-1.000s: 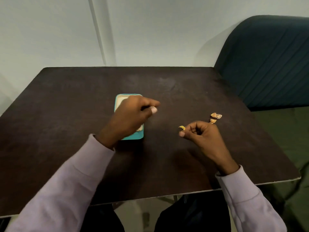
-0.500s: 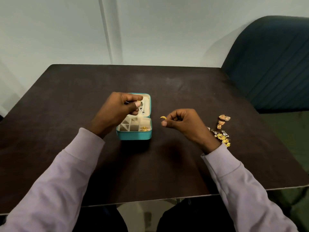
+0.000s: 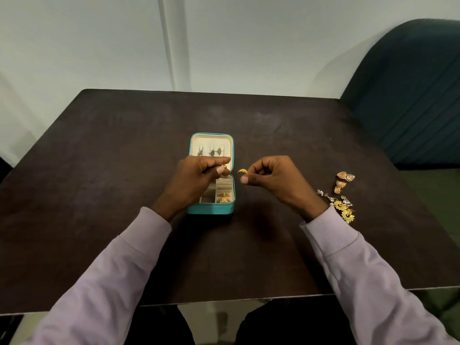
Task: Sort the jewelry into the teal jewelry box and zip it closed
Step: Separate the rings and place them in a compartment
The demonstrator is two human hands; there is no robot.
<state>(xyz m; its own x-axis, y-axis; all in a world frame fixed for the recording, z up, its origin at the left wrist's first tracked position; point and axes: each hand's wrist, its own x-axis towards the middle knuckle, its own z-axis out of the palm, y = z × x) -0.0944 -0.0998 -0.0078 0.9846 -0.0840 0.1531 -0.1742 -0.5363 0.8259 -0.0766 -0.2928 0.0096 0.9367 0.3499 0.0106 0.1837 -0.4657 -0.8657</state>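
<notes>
The teal jewelry box (image 3: pixel 210 209) lies open at the table's middle, its cream lid flat behind with three silver pieces (image 3: pixel 211 152) pinned in it. Gold pieces (image 3: pixel 224 197) sit in its front right compartments. My left hand (image 3: pixel 196 180) hovers over the box and pinches a small gold ring (image 3: pixel 224 166) between thumb and finger. My right hand (image 3: pixel 273 179) is just right of the box and pinches another gold ring (image 3: pixel 243 171). Loose jewelry lies at the right: rose-gold earrings (image 3: pixel 344 180) and yellow and silver pieces (image 3: pixel 342 206).
The dark brown table (image 3: pixel 124 170) ends at a near edge by my lap. A dark teal upholstered seat (image 3: pixel 410 95) stands at the right behind the table. A pale wall is at the back.
My left hand has drawn back from the lid to over the box's compartments, now with a gold ring in its fingertips. My right hand has moved left toward the box with its ring.
</notes>
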